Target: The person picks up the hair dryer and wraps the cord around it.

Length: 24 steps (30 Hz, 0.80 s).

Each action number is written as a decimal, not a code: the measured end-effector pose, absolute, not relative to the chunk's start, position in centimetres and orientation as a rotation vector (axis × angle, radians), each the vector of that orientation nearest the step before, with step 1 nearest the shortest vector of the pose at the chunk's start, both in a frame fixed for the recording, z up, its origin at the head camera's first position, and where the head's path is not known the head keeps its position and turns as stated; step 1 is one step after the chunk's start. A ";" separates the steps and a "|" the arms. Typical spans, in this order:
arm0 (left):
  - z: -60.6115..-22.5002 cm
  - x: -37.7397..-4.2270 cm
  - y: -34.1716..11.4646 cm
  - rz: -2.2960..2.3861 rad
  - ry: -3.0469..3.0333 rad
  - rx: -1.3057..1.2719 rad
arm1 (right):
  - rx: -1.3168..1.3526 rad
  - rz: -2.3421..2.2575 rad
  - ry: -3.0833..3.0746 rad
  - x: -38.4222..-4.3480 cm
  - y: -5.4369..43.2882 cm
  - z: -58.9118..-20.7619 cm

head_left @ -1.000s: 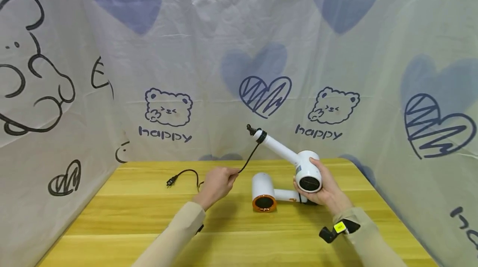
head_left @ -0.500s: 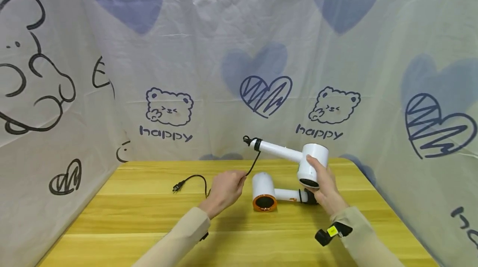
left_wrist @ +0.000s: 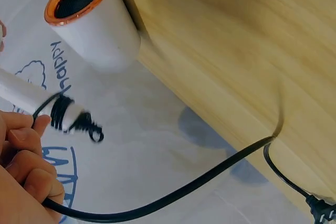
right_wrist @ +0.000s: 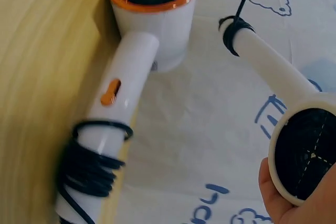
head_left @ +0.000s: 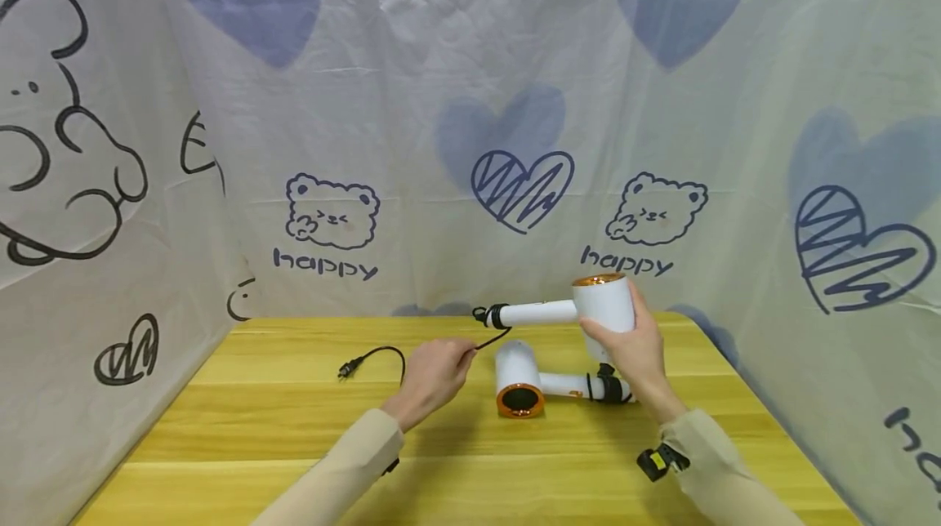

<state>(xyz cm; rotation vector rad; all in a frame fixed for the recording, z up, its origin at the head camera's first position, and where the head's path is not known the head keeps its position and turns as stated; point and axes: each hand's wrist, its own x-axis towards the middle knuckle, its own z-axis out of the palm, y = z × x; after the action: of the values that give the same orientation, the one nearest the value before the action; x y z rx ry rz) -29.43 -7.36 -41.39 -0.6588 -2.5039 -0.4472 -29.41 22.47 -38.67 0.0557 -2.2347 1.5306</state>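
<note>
My right hand (head_left: pixel 638 350) grips the barrel of a white hair dryer (head_left: pixel 540 313) above the table, its orange-ringed end facing up. The handle points left, and black cord is wound round its end. In the left wrist view, the curled fingers of my left hand (left_wrist: pixel 26 166) hold that dryer's black cord (left_wrist: pixel 157 203), a short stretch running from them to the handle. The cord's plug (head_left: pixel 349 367) lies on the table to the left. A second white hair dryer (head_left: pixel 517 364) lies between my hands, cord wrapped round its handle, as the right wrist view shows.
The wooden table (head_left: pixel 243 428) spreads under both hands. Behind it and at both sides hangs a pale cloth (head_left: pixel 426 60) printed with hearts, bears and the word happy. The lying dryer's wrapped handle (head_left: pixel 603 386) is just below the held dryer.
My right hand has turned the held dryer over, so its orange-ringed end now faces up, and the handle has dropped to nearly level. My left hand keeps the cord and has shifted slightly.
</note>
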 end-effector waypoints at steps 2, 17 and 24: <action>-41.2 -29.5 -7.6 -0.460 -2.504 -0.659 | 0.102 1.445 -2.273 -29.3 22.6 -38.5; -38.8 -31.7 -10.9 -0.523 -2.220 -0.940 | 0.393 1.398 -2.503 -29.0 23.9 -35.5; -39.1 -32.4 -12.4 -0.796 -2.314 -0.797 | 0.465 1.602 -2.572 -29.5 25.4 -35.2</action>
<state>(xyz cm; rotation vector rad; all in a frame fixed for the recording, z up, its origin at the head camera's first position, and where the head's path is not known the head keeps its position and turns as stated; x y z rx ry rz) -32.44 -12.40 -39.11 -0.7973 -2.3138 -0.7956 -29.50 25.42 -35.23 0.4653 -2.5716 1.6021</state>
